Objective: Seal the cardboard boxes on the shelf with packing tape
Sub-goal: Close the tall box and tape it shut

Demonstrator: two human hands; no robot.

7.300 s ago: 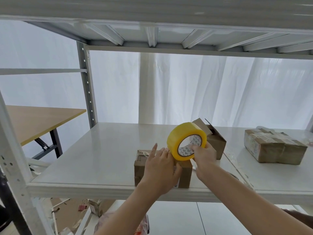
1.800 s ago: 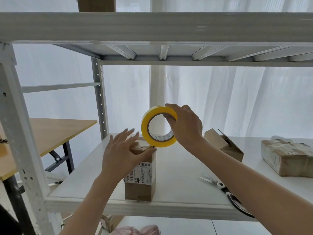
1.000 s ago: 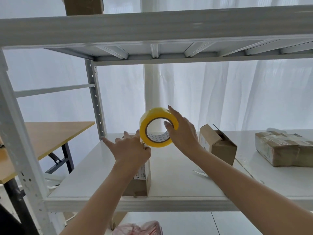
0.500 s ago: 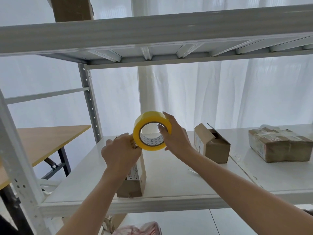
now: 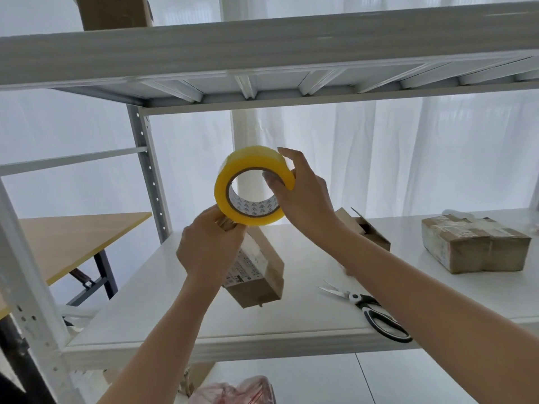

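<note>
This looks like a small packing or storage room. A white metal rack (image 5: 151, 182) with punched uprights fills the view, its white shelf (image 5: 175, 290) carrying cardboard boxes: one taped parcel (image 5: 472, 246) at 3 o'clock, an open box (image 5: 367, 231) nearer the middle, a labelled box (image 5: 256, 272) at the centre, and another box (image 5: 113, 11) on the level above at 11 o'clock. Scissors (image 5: 370, 310) lie at 4 o'clock, and a yellow tape roll (image 5: 230, 182) is held up at the centre. A wooden folding table (image 5: 67, 243) stands at 9 o'clock, white curtains (image 5: 408, 158) hang behind.
</note>
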